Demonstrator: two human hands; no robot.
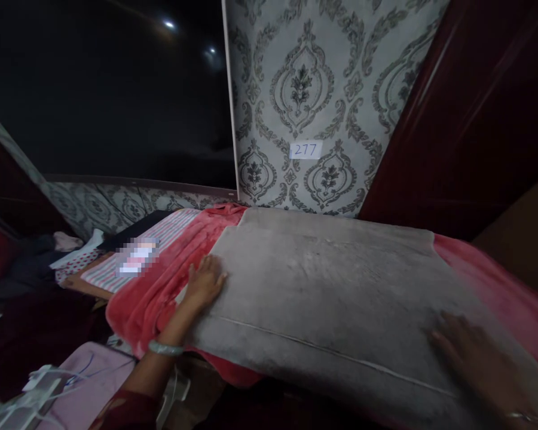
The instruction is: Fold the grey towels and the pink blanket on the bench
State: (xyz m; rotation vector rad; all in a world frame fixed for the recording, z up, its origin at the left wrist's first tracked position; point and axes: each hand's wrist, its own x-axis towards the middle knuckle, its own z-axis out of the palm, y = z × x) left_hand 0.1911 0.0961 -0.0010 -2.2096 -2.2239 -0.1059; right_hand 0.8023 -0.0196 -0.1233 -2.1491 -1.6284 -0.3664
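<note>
A grey plush cloth (305, 286) with a pale seam lies spread over the surface before me, on top of a red plush blanket (150, 298) that shows at its left and right sides. My left hand (204, 280) rests flat on the grey cloth's left edge, fingers spread, a pale green bangle (165, 348) on that wrist. Over the right part of the cloth is my right hand (468, 352), smeared by motion, with its fingers stretched out and apart. Neither hand holds anything. Whether the right palm touches the cloth I cannot tell.
A striped cloth (103, 273) lies left of the red blanket, with a blurred-out phone-like thing (137, 258) on it. Behind stand a large dark screen (116, 95) and a patterned wall with a paper marked 277 (305, 150). Cables and a white power strip (40, 394) sit lower left.
</note>
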